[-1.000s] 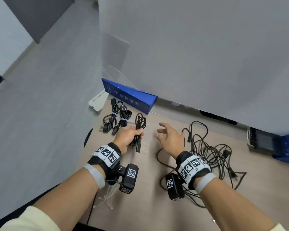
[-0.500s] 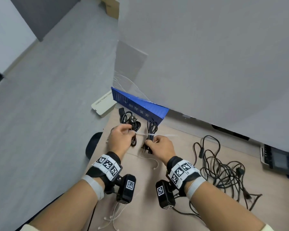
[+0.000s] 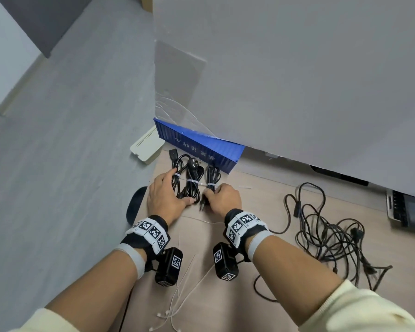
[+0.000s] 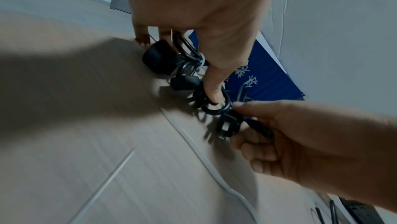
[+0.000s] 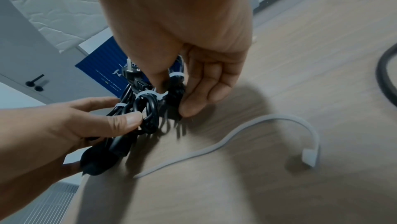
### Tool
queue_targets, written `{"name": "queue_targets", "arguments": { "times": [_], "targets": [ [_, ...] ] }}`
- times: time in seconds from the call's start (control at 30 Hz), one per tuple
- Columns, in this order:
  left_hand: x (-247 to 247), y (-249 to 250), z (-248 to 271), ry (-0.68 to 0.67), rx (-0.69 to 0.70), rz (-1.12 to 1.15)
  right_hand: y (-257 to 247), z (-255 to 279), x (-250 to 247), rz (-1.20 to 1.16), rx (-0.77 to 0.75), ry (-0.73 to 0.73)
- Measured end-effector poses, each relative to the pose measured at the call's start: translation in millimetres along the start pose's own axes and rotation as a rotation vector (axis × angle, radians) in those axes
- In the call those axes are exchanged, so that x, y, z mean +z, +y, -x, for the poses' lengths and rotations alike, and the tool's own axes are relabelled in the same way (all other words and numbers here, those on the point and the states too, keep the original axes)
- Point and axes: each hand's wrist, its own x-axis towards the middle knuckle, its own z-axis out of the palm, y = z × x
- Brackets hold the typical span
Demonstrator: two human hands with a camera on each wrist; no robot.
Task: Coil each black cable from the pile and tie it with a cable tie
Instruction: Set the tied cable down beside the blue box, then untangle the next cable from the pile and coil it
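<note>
Three coiled black cables, each bound with a white tie, lie side by side by the blue box: the left bundle (image 3: 177, 176), the middle bundle (image 3: 193, 185) and the right bundle (image 3: 212, 174). My left hand (image 3: 179, 190) lies over the left and middle bundles and grips them between thumb and fingers (image 5: 128, 120). My right hand (image 3: 211, 192) pinches the right bundle near its tie (image 5: 176, 76), fingers curled. The pile of loose black cables (image 3: 328, 233) lies tangled on the table to the right.
Several loose white cable ties (image 3: 182, 291) lie at the near table edge, and one (image 5: 236, 136) lies under my right wrist. A blue box (image 3: 201, 149) stands behind the bundles, against a grey partition. A dark device (image 3: 407, 209) sits far right.
The coiled cable that my left hand held has moved back and left to lie beside the two tied bundles. My right hand, open before, now pinches it; my left hand shifted onto the other bundles.
</note>
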Motion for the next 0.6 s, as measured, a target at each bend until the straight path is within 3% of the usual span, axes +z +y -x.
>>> {"name": "queue_targets", "arguments": {
  "times": [0.2,0.37,0.4,0.5,0.6],
  "targets": [
    [-3.1,3.3,5.6,-0.011,-0.008,-0.002,7.4,9.4,-11.3,-0.093,-0.044,-0.083],
    [-11.5,43.2,33.9,0.237,0.068,0.135,49.4,25.7,-49.5,-0.172,-0.021,-0.099],
    [-10.8,53.4,39.9,0.232,0.089,0.191,60.4,28.6,-59.2,-0.197,-0.019,-0.093],
    [6.3,92.4,62.4,-0.046,0.091,0.36,102.9,49.9,-101.3,-0.264,-0.001,-0.019],
    [40.2,129.8,86.2,-0.373,0.095,0.275,155.4,75.6,-134.6,-0.298,0.021,0.096]
  ]
}}
